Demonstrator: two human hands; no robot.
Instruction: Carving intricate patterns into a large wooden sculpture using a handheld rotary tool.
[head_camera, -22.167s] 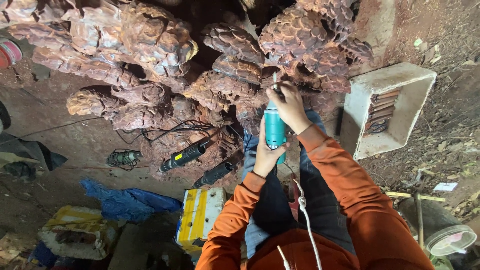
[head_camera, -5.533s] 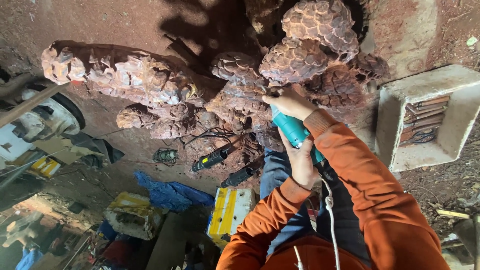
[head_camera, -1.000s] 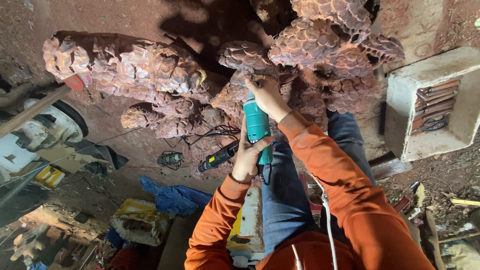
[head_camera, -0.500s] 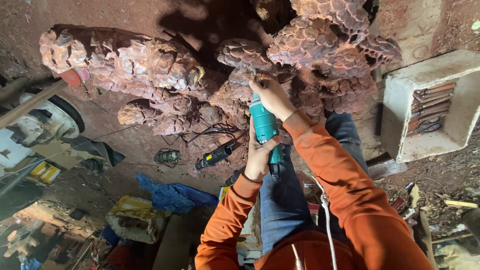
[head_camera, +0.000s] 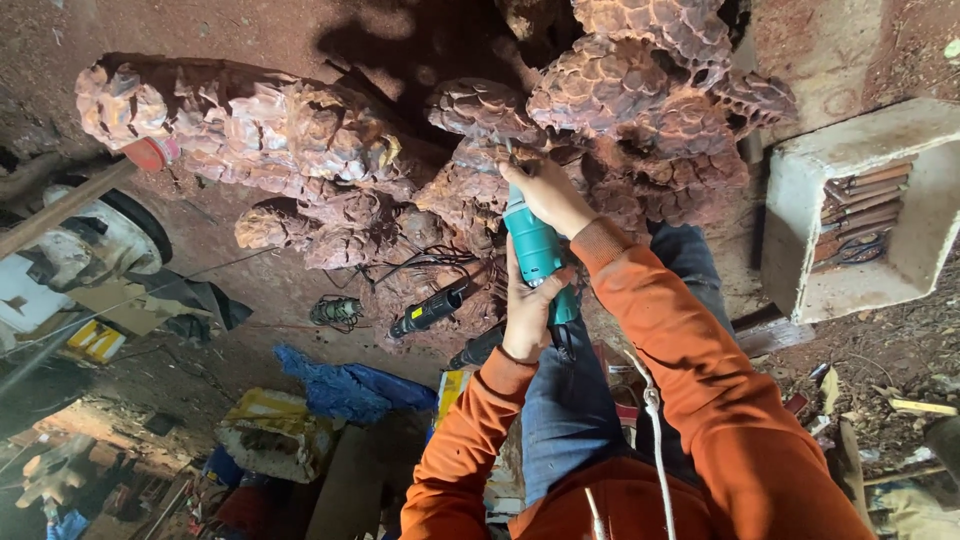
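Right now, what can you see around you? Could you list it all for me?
Carved wood sculpture: one, reddish-brown with scale-like lumps, top centre.
Rotary tool: one, teal, held against the carving.
Power tool: one, black, on the ground beneath the carving.
Open box: one, pale grey, right side, holding rods.
Cloth: one, blue, on the ground at lower centre.
Bag: one, yellow and white, lower left.
Left hand: orange sleeve, gripping the tool's rear.
Right hand: orange sleeve, gripping the tool's front.
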